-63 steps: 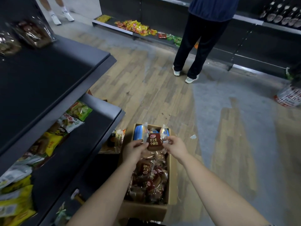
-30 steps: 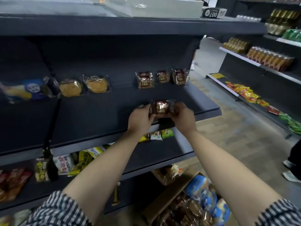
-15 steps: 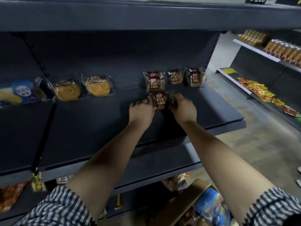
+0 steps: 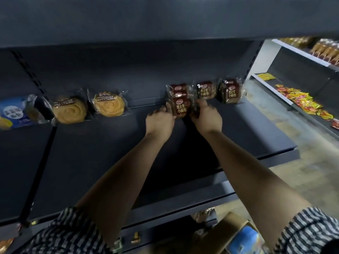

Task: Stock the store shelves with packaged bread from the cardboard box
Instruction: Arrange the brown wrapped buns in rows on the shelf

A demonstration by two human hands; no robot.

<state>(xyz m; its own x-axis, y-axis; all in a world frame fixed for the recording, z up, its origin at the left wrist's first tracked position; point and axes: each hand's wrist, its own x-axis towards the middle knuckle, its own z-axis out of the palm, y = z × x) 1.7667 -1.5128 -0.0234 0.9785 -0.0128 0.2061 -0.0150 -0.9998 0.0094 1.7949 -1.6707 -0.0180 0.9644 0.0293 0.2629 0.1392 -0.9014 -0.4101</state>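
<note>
Head view: both arms reach up to the dark grey metal shelf (image 4: 110,153). Left hand (image 4: 160,119) & right hand (image 4: 206,117) pinch a small brown clear-wrapped bread pack (image 4: 181,108) w/ white lettering betw. them. One hand is on each side edge, fingers curled in a narrow grip on the wrapper. Pack is upright near the shelf's back, right in front of two matching brown packs (image 4: 178,89); can't tell if its base rests on the shelf. Two more brown packs (image 4: 206,89) stand just to the right, by the back panel. Further left are two round yellow swirl breads (image 4: 70,110) in clear wrap and a blue-labelled pack (image 4: 13,111). Brown cardboard box (image 4: 225,228) is at bottom right, below the shelves, w/ a blue packet (image 4: 245,241) inside. Red-yellow snack packs (image 4: 302,101) lie on a far shelf, right.
</note>
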